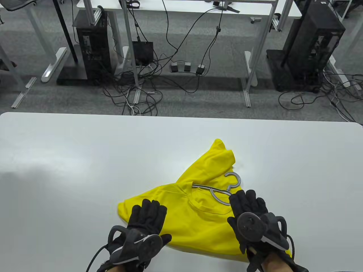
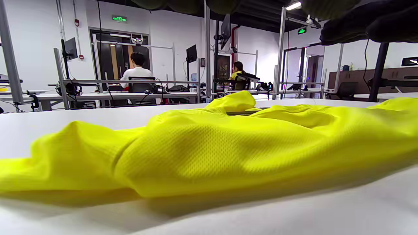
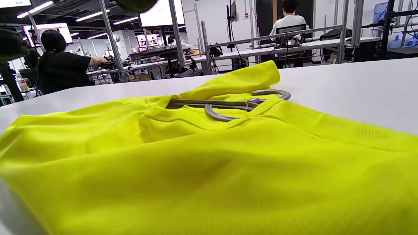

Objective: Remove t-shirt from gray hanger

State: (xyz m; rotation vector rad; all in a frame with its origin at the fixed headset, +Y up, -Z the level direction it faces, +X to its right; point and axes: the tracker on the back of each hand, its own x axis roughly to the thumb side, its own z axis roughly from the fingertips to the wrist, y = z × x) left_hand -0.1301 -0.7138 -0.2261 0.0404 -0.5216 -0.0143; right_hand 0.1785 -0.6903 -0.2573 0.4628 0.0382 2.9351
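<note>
The yellow t-shirt (image 1: pixel 195 218) is lying crumpled on the desk (image 1: pixel 85 158) with the gray hanger (image 1: pixel 224 189) inside its collar, so removal is only beginning. Both hands, left (image 1: pixel 141 229) and right (image 1: pixel 252 223), are resting flat, fingers spread, gripping nothing.

Beyond the white tabletop (image 1: pixel 85 147) lies gray carpet (image 1: pixel 198 96) strewn with black cables (image 1: pixel 133 93). Two black computer towers (image 1: pixel 93 48) stand by white desk legs (image 1: pixel 255 56). The wrist views show white walls (image 2: pixel 36 39), a dark doorway (image 2: pixel 107 58), green exit signs (image 2: pixel 119 19), ceiling strip lights (image 3: pixel 91 15), monitors (image 3: pixel 160 13), and seated people (image 3: pixel 60 65) at other desks.
</note>
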